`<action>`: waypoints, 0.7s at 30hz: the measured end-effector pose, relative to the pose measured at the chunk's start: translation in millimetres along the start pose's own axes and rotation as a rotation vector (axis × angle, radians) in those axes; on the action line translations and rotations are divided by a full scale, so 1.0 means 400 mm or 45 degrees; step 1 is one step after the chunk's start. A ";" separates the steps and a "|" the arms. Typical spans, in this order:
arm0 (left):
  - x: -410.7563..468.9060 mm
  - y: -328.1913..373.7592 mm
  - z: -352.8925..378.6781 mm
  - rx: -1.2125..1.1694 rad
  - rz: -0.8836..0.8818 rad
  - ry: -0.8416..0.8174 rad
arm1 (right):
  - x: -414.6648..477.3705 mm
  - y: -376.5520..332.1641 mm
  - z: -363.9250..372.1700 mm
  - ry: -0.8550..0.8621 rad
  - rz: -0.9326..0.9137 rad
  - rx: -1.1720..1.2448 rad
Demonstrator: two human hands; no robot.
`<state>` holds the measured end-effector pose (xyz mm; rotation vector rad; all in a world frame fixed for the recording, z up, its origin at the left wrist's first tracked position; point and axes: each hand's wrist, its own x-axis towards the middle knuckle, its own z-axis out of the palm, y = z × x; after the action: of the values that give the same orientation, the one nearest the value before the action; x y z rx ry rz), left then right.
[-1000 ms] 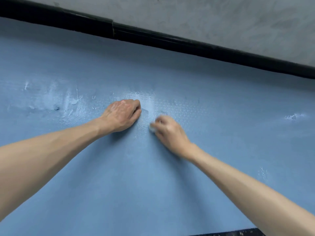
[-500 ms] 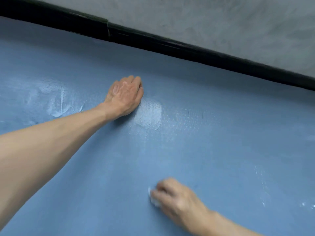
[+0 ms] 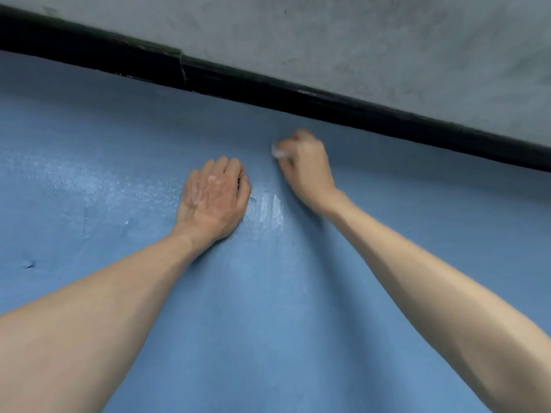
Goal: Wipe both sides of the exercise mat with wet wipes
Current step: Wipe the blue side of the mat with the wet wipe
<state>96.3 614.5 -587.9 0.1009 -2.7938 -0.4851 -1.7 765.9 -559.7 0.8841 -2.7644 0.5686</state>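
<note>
Right hand (image 3: 304,171) curled tight round wet wipe (image 3: 278,152) on mat (image 3: 268,323); matte strip lies beyond its fingers (image 3: 299,140), right nearer. Left hand (image 3: 213,198) flat, empty.

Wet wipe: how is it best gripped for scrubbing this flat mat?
Probably bunched whole, gripped from above, as the right hand holds it: the wet wipe is a small soft wad, and the mat lies flat, so pressure goes straight down.

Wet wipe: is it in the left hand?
No, the right hand grips the wet wipe, while the left hand just rests on the blue exercise mat.
</note>
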 end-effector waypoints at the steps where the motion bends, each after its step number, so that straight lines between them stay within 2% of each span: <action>1: 0.001 0.000 -0.001 0.011 -0.005 -0.003 | -0.059 -0.017 -0.009 -0.027 -0.034 0.021; 5: 0.004 0.002 -0.002 0.031 -0.027 -0.042 | -0.354 -0.092 -0.080 -0.224 -0.160 0.257; 8: 0.002 0.008 -0.001 0.039 -0.027 -0.056 | -0.430 -0.096 -0.110 -0.368 -0.310 0.358; 11: 0.000 0.010 0.002 0.033 -0.039 -0.087 | -0.278 -0.035 -0.079 -0.327 -0.363 0.305; 14: -0.001 0.009 -0.001 0.044 -0.053 -0.101 | -0.027 0.062 -0.015 -0.078 -0.149 0.152; 16: 0.001 0.011 -0.003 0.035 -0.059 -0.100 | 0.101 0.109 0.007 0.004 -0.007 0.098; 19: 0.002 0.009 -0.003 0.038 -0.070 -0.096 | 0.131 0.106 0.018 -0.004 0.077 0.068; 21: 0.002 0.009 -0.005 0.054 -0.072 -0.097 | 0.047 0.073 0.008 -0.034 0.020 0.050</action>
<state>96.1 617.0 -584.8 0.1743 -2.8833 -0.4518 -34.3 776.8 -566.0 0.8854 -2.7953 0.6204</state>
